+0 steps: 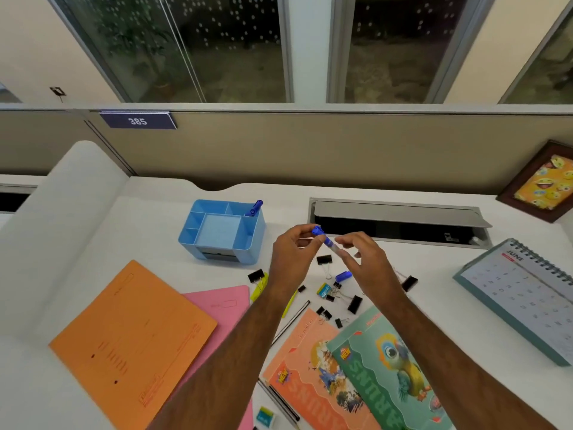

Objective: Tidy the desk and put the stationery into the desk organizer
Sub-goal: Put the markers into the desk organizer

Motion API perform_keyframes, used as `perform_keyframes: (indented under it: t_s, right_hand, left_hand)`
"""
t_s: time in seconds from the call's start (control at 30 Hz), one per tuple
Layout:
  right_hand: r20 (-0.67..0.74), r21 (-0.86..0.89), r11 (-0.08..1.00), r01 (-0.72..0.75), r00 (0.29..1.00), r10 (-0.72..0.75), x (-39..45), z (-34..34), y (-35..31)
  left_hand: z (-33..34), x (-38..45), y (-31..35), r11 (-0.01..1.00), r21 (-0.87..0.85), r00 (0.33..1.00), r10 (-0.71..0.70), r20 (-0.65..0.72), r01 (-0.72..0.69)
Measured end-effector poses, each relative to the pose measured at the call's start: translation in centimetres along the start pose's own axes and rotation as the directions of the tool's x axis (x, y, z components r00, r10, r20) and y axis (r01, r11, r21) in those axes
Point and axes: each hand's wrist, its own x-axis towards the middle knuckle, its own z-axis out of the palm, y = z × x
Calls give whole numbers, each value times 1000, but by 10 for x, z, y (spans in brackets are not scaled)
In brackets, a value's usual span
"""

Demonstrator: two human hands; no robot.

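A light blue desk organizer (pixel 198 235) stands on the white desk, with one blue pen (pixel 255 208) upright in its back right compartment. Just right of the organizer, above the desk, both hands hold a blue-capped clear pen (pixel 325 238). My left hand (pixel 293 254) pinches its capped end. My right hand (pixel 367 259) pinches the clear barrel. A loose blue cap (pixel 343 276), several black binder clips (pixel 324 260), a yellow highlighter (pixel 259 290) and a black pencil (pixel 291 324) lie scattered under the hands.
An orange folder (pixel 130 339) lies over a pink one (pixel 226 305) at the front left. Two notebooks (pixel 381 367) and an eraser (pixel 265 417) lie at the front. A desk calendar (pixel 527 290) stands right, a picture frame (pixel 539 181) back right, an open cable tray (pixel 397 225) behind.
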Motion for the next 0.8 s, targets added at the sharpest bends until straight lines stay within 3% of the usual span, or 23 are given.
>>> perform_keyframes:
  t_s: [0.13, 0.43, 0.63, 0.8]
  right_hand:
    - [52, 1, 1000, -18, 999, 18, -4, -2, 12]
    - [135, -43, 993, -114, 984, 118, -12, -7, 59]
    - [199, -188, 966, -176, 957, 212, -7, -4, 92]
    - [286, -358, 925, -125, 929, 236, -1, -3, 105]
  left_hand:
    - [-36, 19, 2, 1000, 3, 995, 26, -100, -26]
    - [-137, 80, 17, 958, 243, 932, 219, -290, -149]
    - [-154, 105, 8, 927, 355, 944, 216, -248, -119]
    - [-144, 112, -11, 868, 488, 974, 183, -136, -95]
